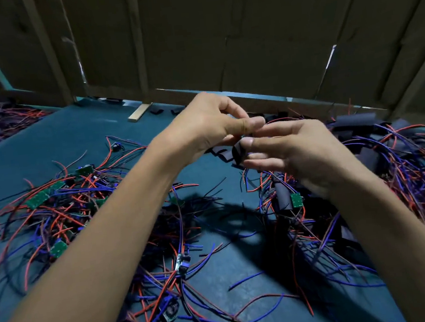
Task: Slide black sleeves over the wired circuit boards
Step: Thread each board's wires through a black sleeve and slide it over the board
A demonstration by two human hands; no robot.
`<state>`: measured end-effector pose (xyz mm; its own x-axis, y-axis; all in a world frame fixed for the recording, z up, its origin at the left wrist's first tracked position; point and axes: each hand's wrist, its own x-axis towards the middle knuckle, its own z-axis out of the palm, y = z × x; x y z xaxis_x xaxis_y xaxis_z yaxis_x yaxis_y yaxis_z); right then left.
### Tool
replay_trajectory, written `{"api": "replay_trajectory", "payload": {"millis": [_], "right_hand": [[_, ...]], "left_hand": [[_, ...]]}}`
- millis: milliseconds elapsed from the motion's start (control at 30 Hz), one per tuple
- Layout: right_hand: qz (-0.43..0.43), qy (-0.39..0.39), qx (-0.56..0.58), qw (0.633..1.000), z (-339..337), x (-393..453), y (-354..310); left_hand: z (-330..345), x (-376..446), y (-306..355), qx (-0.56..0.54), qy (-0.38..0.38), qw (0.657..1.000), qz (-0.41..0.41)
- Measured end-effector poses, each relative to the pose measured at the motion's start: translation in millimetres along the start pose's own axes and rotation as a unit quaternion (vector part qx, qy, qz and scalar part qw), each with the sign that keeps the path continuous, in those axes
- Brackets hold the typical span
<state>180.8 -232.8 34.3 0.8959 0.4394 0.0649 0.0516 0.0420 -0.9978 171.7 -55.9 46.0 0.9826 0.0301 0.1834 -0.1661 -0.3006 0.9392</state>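
Note:
Both my hands meet above the middle of the table. My right hand (294, 149) pinches a short black sleeve (238, 154) between thumb and fingers. My left hand (215, 123) pinches the same sleeve's upper end with thumb and forefinger. Whether a board sits inside the sleeve is hidden by my fingers. Bare green circuit boards (38, 198) with red and blue wires lie in a tangle at the left. A board half covered by a black sleeve (296, 199) lies under my right wrist.
The teal table top (72, 133) carries loose black sleeves (354, 121) piled at the right back and more wired boards (181, 263) near the front. Cardboard walls (246, 39) close off the back. A small wooden block (139, 112) lies by the wall.

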Motion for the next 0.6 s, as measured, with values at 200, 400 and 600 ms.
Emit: {"api": "replay_trajectory", "payload": {"millis": [200,400,600], "right_hand": [[0.021,0.023,0.096,0.995,2.7,2.4,4.5],[0.015,0.091,0.004,0.996,-7.1,1.4,-0.9],[0.001,0.123,0.022,0.992,-20.2,2.5,-11.3]], "left_hand": [[2.8,-4.5,2.3,0.066,-0.006,0.997,0.038],[-32.8,5.3,-6.5,0.297,-0.085,0.951,0.027],[-53.5,-7.8,-41.5,0.504,-0.32,0.759,-0.259]]}}
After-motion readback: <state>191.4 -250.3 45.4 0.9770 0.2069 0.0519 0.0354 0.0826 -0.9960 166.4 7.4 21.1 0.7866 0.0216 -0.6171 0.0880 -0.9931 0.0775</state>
